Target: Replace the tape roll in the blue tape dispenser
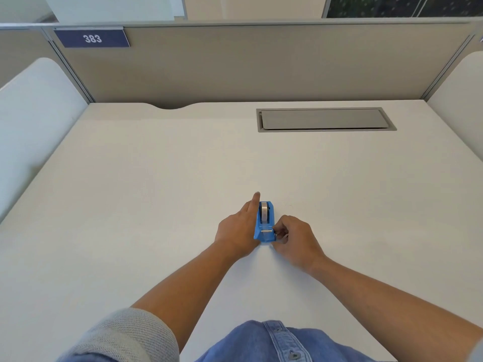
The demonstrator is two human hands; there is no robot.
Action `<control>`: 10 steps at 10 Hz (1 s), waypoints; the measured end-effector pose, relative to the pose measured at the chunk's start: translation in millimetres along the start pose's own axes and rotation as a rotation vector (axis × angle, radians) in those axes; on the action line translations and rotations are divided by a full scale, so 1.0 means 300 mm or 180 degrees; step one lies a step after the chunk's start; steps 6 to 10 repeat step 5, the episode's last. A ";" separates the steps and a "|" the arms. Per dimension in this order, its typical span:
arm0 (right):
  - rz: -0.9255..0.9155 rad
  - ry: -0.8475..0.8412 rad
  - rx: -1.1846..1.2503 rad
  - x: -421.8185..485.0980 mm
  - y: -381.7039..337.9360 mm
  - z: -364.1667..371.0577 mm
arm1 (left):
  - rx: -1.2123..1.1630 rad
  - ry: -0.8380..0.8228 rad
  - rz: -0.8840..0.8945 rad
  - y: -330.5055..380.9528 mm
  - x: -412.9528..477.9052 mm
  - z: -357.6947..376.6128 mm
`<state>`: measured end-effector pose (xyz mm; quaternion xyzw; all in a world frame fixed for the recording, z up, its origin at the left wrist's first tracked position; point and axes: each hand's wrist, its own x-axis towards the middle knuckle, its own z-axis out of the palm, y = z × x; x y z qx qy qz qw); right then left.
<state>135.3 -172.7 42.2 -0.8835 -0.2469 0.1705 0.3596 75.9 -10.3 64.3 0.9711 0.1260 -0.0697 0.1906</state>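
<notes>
A small blue tape dispenser stands on the white desk, its cutter end toward me. A clear tape roll sits in its cradle. My left hand lies flat against the dispenser's left side, index finger stretched past its far end. My right hand is curled at the near right corner, fingertips pinched by the cutter; what they pinch is too small to tell.
A grey cable hatch is set into the desk at the back right. Beige partition walls enclose the desk, with a blue "383" sign at the top left. White side panels stand at both edges.
</notes>
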 end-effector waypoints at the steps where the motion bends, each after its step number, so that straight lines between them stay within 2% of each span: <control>1: -0.0061 -0.0018 0.0017 -0.009 0.008 -0.002 | -0.0072 -0.0040 0.0058 -0.016 -0.014 0.008; 3: -0.0054 0.0249 0.0015 -0.025 -0.007 0.018 | -0.0163 0.0106 0.0128 -0.019 -0.026 0.025; 4: 0.0001 0.0241 0.0186 -0.038 0.005 0.022 | 0.0061 0.0513 0.0241 -0.033 -0.048 0.045; 5: 0.0007 0.0227 0.0130 -0.067 0.033 0.022 | 0.0180 0.0647 0.0180 -0.067 -0.104 0.073; 10: 0.0007 0.0227 0.0130 -0.067 0.033 0.022 | 0.0180 0.0647 0.0180 -0.067 -0.104 0.073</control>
